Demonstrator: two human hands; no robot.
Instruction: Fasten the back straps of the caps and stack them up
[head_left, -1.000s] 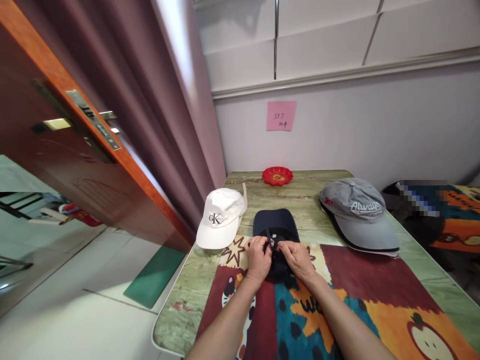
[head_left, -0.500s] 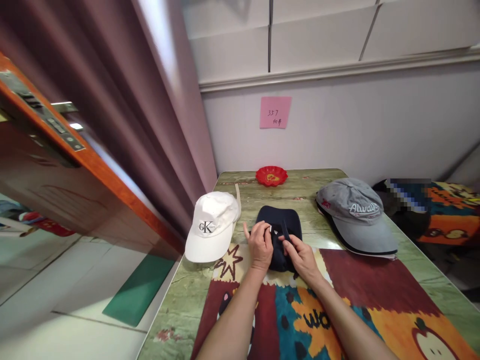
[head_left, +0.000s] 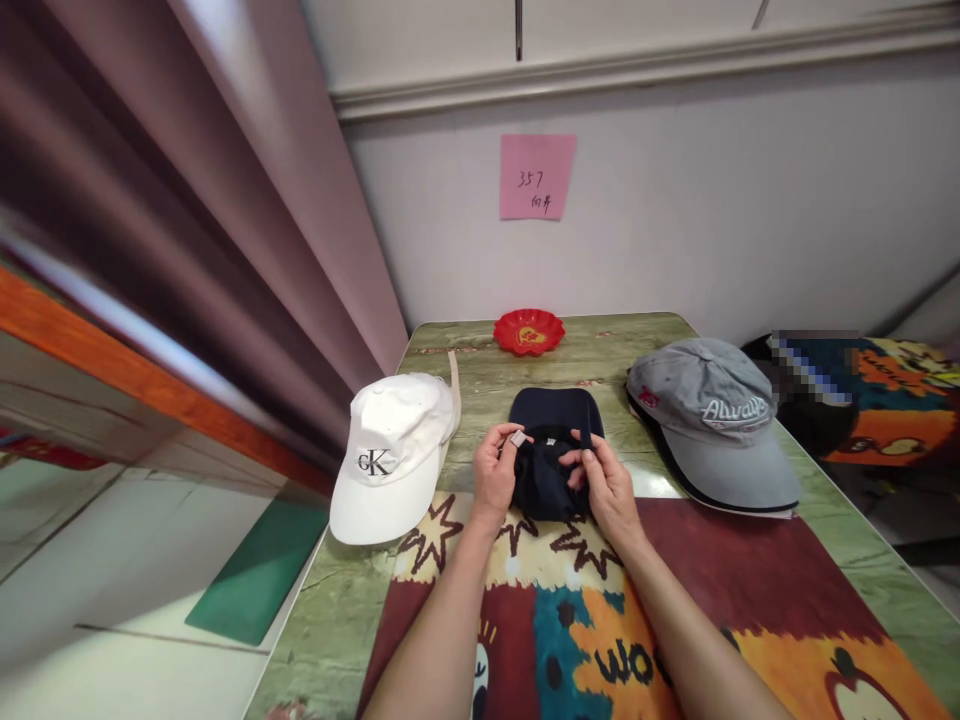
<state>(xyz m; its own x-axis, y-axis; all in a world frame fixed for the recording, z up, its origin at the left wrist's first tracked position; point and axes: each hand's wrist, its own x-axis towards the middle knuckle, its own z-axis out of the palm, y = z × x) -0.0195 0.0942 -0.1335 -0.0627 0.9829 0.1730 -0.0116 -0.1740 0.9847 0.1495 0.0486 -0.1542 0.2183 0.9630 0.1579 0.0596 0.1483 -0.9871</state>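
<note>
A dark navy baseball cap (head_left: 553, 482) lies between my hands, its brim pointing away from me and its opening partly in view. My left hand (head_left: 495, 482) pinches the cap's left side at a small pale metal buckle (head_left: 517, 438). On the other side, my right hand (head_left: 611, 492) grips the cap's dark strap (head_left: 586, 422), whose end sticks up above the fingers. The strap end and the buckle are apart. To the left sits a white baseball cap (head_left: 397, 450) with black lettering and a loose strap. Gray baseball caps (head_left: 705, 420), apparently stacked, rest at the right.
A red scalloped dish (head_left: 529, 332) stands at the far edge of the green table (head_left: 465, 335). A colorful patterned mat (head_left: 750, 560) covers the near part. Behind is a wall with a pink note (head_left: 537, 178); a curtain (head_left: 300, 200) hangs at the left.
My hands have moved apart, from close together over the cap to its two sides. The buckle and strap now show separately. My view has tilted down and come closer.
</note>
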